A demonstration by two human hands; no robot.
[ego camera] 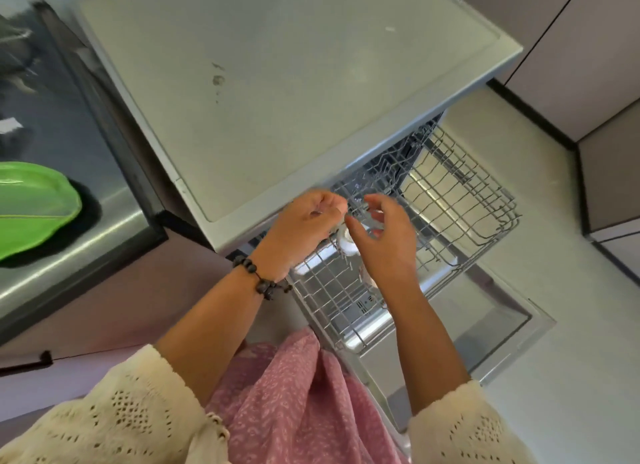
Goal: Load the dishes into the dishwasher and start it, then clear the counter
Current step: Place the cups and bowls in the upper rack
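Observation:
A clear glass point(347, 239), blurred by motion, hangs over the left part of the pulled-out wire upper rack point(453, 200) of the dishwasher point(277, 89). My left hand point(306, 222) is curled with thumb pressed to fingers and pinches the glass at its left edge. My right hand point(386, 243) arches its thumb and fingers round the glass from the right. The rack looks bare apart from the glass. The dishwasher door point(491, 328) lies folded down below the rack.
A green leaf-shaped plate point(33, 207) lies on the steel counter point(104, 221) at the left. Grey cabinets point(588, 65) stand to the right of the pale floor point(571, 377). A pink cloth point(294, 394) hangs in front of me.

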